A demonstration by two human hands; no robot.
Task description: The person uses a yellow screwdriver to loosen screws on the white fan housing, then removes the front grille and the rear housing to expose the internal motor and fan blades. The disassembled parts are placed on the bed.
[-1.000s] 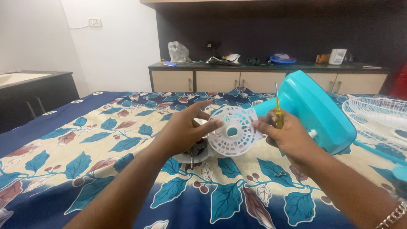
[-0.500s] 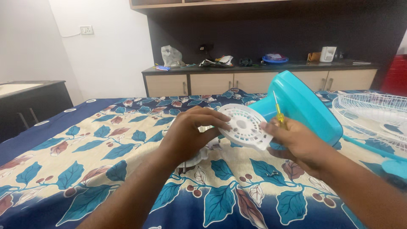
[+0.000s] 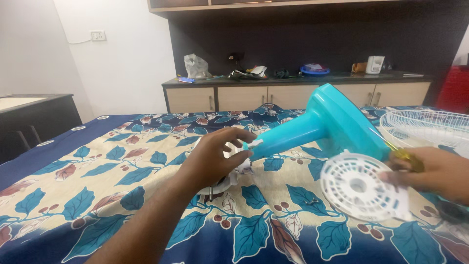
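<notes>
My right hand (image 3: 435, 172) holds a round white slotted plastic cover (image 3: 359, 187) low over the bed at the right, with a yellow-handled screwdriver (image 3: 398, 152) pinched in the same hand. My left hand (image 3: 215, 156) rests on the fan motor unit (image 3: 229, 181) at the middle of the bed, fingers curled near the narrow end of the turquoise fan stand (image 3: 332, 124). The stand lies tilted across the bed, its wide base to the right. Most of the motor is hidden under my left hand.
A white wire fan grille (image 3: 430, 128) lies at the far right of the leaf-patterned bedsheet (image 3: 97, 171). Small screws (image 3: 311, 200) lie on the sheet near the cover. A long cabinet (image 3: 273, 95) with clutter runs behind the bed; a dark table (image 3: 34, 115) stands left.
My right hand has carried the white cover and screwdriver away from the motor, down and to the right. My left hand stayed on the motor.
</notes>
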